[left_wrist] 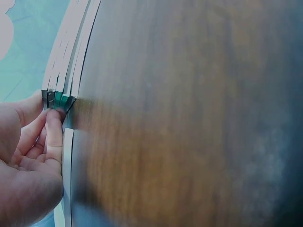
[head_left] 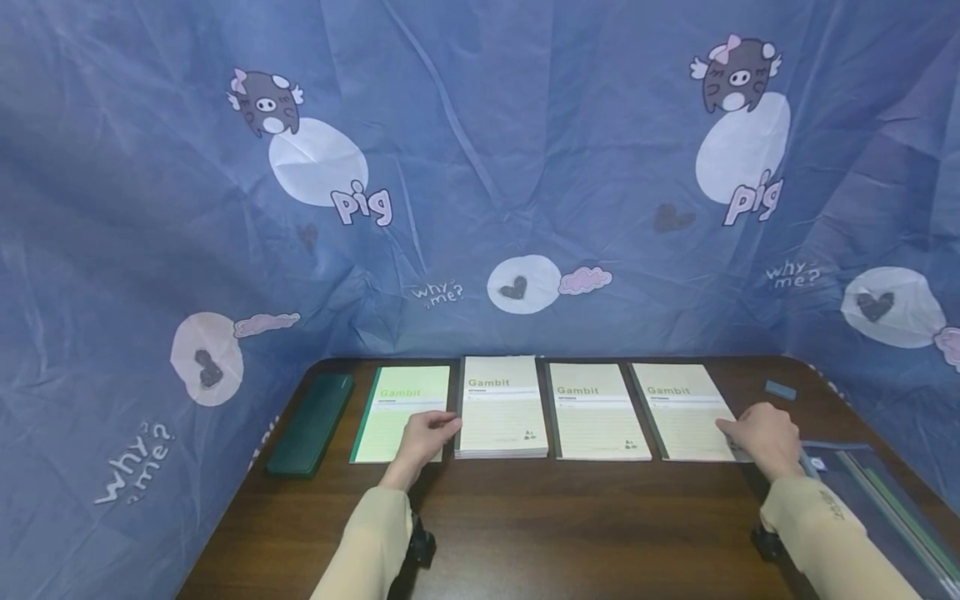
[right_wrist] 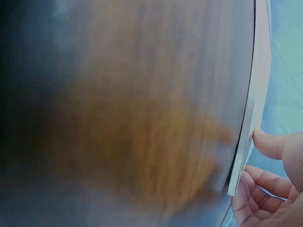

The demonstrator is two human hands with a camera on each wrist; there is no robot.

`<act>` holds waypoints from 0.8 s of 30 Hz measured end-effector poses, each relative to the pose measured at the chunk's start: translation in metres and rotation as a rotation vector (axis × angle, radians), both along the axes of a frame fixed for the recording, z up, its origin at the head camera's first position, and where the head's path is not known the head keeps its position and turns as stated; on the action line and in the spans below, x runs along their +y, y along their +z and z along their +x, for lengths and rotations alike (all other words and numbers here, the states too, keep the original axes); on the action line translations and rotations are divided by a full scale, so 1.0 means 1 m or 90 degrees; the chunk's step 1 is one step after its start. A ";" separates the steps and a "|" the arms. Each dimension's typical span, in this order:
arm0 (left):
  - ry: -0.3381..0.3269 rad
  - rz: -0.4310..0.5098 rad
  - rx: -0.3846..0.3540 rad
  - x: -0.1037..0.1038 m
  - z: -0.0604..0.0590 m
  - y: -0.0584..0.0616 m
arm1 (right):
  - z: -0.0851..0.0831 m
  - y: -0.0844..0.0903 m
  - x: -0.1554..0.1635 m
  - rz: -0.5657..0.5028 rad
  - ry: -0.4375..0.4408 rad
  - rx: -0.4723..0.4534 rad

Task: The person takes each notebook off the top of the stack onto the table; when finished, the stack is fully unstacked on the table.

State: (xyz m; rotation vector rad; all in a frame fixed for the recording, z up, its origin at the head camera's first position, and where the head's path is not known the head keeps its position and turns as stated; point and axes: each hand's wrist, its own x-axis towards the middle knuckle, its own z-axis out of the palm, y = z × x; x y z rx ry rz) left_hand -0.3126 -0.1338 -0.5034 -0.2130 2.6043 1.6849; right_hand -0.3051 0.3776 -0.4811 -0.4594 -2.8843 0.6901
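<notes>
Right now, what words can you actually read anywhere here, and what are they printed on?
"Gambit": on each of the four pale notebook covers, from the green-spined leftmost notebook to the rightmost notebook.
"pig": twice on the blue cartoon-print backdrop cloth.
"why me?": three times on that cloth.
Small lines under "Gambit" and the marks at the covers' lower corners: too small to read.

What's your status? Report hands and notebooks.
Left hand pinches corner of notebook stack. Right hand touches rightmost notebook, grip unclear. Nothing in the way.
</notes>
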 end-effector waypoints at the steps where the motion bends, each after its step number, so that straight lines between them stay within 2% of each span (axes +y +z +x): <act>1: 0.000 0.001 0.001 0.000 0.000 0.000 | 0.000 0.000 0.000 0.001 0.002 0.000; 15: 0.002 -0.003 -0.003 0.001 0.001 0.001 | 0.001 0.003 -0.001 0.005 -0.001 -0.006; 24: 0.003 -0.001 -0.003 0.001 0.001 0.001 | -0.007 0.004 -0.017 0.017 -0.002 0.040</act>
